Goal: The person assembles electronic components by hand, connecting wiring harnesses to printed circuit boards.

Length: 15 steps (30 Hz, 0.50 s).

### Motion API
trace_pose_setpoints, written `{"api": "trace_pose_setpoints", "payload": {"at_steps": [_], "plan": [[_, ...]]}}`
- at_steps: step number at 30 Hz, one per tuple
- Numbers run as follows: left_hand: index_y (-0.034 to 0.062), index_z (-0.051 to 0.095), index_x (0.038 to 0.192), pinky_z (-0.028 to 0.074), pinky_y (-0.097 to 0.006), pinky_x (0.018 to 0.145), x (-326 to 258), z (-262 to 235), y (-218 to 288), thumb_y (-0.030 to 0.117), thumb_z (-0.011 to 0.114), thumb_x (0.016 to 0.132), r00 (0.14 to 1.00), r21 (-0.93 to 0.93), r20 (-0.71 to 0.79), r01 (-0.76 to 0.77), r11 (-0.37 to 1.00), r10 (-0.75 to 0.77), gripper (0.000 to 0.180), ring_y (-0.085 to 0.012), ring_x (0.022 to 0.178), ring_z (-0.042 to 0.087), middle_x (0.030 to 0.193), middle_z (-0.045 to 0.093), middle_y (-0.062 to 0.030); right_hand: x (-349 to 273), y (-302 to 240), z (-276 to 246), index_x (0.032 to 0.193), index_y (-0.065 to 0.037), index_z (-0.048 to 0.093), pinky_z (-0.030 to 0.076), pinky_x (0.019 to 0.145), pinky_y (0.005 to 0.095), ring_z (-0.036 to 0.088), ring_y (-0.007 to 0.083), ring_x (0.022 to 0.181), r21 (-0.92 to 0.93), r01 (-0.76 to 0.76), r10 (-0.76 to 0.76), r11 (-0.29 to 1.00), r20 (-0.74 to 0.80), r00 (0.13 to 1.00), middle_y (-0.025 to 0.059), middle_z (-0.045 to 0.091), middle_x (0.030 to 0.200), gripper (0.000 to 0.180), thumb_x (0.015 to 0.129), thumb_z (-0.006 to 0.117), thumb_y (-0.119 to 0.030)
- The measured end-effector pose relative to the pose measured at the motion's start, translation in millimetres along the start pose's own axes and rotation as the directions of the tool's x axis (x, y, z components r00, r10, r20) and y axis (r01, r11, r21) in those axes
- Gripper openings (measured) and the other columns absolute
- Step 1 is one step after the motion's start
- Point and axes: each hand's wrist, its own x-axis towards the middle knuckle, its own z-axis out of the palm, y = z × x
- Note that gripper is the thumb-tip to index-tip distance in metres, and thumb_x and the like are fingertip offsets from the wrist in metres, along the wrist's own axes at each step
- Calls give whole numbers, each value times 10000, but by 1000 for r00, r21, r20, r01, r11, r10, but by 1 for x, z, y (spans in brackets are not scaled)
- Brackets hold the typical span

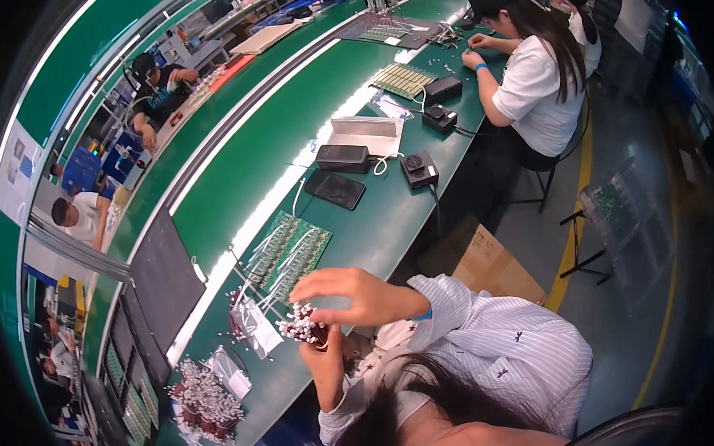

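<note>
My left hand point(325, 357) is closed around a bundle of dark red wires with white connector ends point(301, 326), held upright above the bench's near edge. Over the top of that bundle arches my right hand point(344, 293), thumb and fingers apart; its fingertips come close to the white ends, and I cannot tell whether they touch. Beyond my hands lies a panel of green circuit boards point(312, 243) with white wires across it. A clear bag with a white label point(258, 330) rests beside the bundle. Nearer on the bench sits a heap of similar wire bundles point(206, 400).
Past the circuit boards are a black phone point(336, 189), a black power adapter point(344, 158), a box-shaped black device point(420, 171) and a metal tray point(366, 132). A co-worker in white point(542, 95) sits farther along the bench. An open cardboard box point(498, 265) stands beside me.
</note>
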Motion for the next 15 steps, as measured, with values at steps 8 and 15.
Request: {"api": "trace_pose_setpoints", "payload": {"at_steps": [8,15], "plan": [[-46,527,892,332,-176,437,17,-14,-24,28,551,801,980,83,-193,-38,996,54,120,-42,524,467,650,516,-6,-7,21,39,961,-74,612,480,681,310,577,235,828,-113,109,-123,988,-123,985,87,572,1023,274,688,627,-50],[-65,518,877,326,-169,443,36,-20,-18,57,577,802,961,-11,-275,17,1000,-19,155,-49,539,456,648,521,-22,9,53,52,907,-61,621,490,681,317,583,250,842,-20,95,-96,995,-79,992,106,563,1043,245,666,664,-69]]}}
